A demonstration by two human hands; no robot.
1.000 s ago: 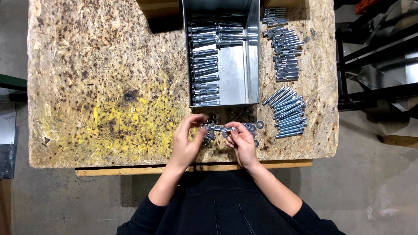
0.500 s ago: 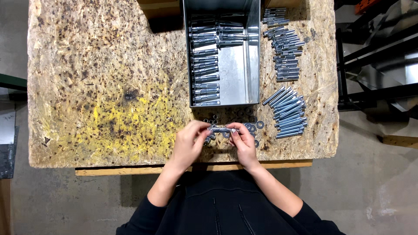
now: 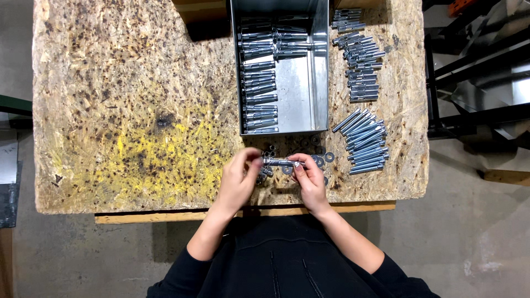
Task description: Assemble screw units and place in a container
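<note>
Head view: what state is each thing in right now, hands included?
Left hand: fingers closed on the left end of the bolt.
Right hand: grip pinching the bolt's right end.
Bolt: held level between both hands, above the table.
Metal tray: open, partly filled with rows of bolts.
Loose bolts: lying in piles right of the tray.
Washers: scattered flat on the table.

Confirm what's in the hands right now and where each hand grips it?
One long silver bolt, held level between both hands: left hand fingers at its left end, right hand fingertips at its right end, above the chipboard table.
</note>
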